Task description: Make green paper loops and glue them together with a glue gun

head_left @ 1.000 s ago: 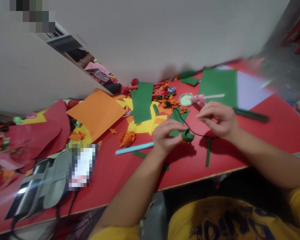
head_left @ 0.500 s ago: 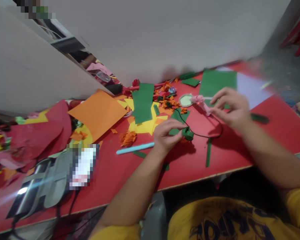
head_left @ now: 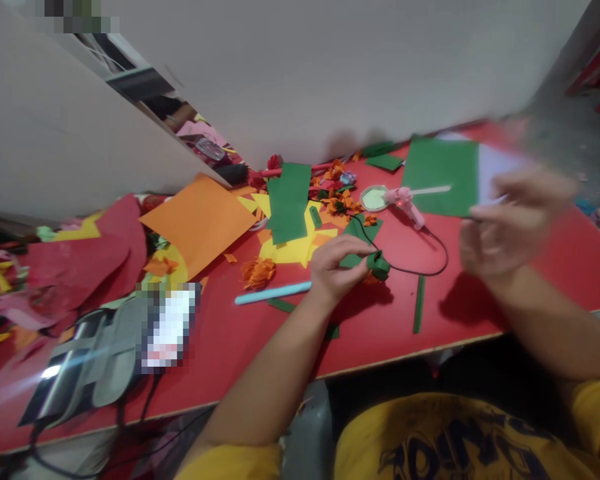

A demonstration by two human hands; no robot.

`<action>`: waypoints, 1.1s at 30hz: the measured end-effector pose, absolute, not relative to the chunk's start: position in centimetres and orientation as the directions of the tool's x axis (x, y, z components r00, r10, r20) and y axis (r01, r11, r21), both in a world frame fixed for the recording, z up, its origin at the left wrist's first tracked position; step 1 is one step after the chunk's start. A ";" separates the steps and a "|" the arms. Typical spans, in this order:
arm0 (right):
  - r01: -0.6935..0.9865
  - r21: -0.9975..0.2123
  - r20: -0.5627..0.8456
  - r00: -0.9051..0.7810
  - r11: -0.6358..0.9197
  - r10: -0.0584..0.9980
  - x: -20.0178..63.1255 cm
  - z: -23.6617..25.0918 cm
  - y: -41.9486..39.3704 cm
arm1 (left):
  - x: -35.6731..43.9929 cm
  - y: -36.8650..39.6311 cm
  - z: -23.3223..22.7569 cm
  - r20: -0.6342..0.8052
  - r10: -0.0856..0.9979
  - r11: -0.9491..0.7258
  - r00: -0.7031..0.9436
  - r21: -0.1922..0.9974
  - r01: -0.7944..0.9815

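My left hand (head_left: 337, 263) is closed in a pinch on a small paper flower (head_left: 379, 265); its curled green part faces up and a little orange shows beneath. Over the right side of the red table, my right hand (head_left: 513, 217) is smeared by motion, fingers bent; whether it holds anything cannot be made out. A pink hot glue gun (head_left: 404, 200) with a white glue stick at its back lies between the hands, its nozzle by a round, pale-filled dish (head_left: 375, 198). Closest to my right hand is a green paper sheet (head_left: 440, 175), partly over a lilac sheet (head_left: 497, 170).
A narrow green strip (head_left: 419, 305) lies near the table's front edge. Left of my left hand are a light-blue stick (head_left: 273, 293), an orange crumpled flower (head_left: 258, 273) and an orange sheet (head_left: 197, 223). The glue gun's black cord (head_left: 445, 257) loops between my hands. A wall stands behind.
My right hand has moved away from the glue gun to the right and now covers the spot where a dark green roll lay. My left hand keeps its pinch.
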State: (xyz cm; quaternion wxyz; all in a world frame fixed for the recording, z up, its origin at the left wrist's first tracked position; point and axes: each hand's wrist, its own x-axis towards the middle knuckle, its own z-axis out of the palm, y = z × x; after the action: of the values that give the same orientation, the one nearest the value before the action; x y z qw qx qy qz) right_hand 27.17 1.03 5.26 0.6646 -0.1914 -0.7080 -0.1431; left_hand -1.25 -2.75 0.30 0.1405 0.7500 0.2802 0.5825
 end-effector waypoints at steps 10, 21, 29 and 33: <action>0.055 -0.440 0.808 -0.412 0.896 0.422 23.0 3.4 -0.5 | -1.3 -3.2 0.6 0.814 0.529 -0.845 0.241 0.476 0.245; -0.107 -0.488 0.791 -0.475 0.866 0.386 22.7 2.3 0.0 | -1.7 -3.2 0.9 0.845 0.440 -0.889 0.305 0.361 0.281; 0.001 -0.294 0.840 -0.476 0.956 0.260 22.5 2.1 0.0 | -1.4 -3.4 1.0 0.826 0.462 -0.880 0.321 0.384 0.279; 0.016 -0.261 0.859 -0.452 0.965 0.240 22.2 2.0 -0.2 | -1.2 -3.4 0.8 0.825 0.479 -0.872 0.300 0.407 0.274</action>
State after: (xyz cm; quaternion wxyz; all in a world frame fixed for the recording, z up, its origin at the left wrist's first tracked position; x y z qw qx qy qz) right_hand 22.22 -0.18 2.04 0.5178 -0.0757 -0.8453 0.1080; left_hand -1.20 -3.36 0.84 0.0944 0.8007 0.2352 0.5427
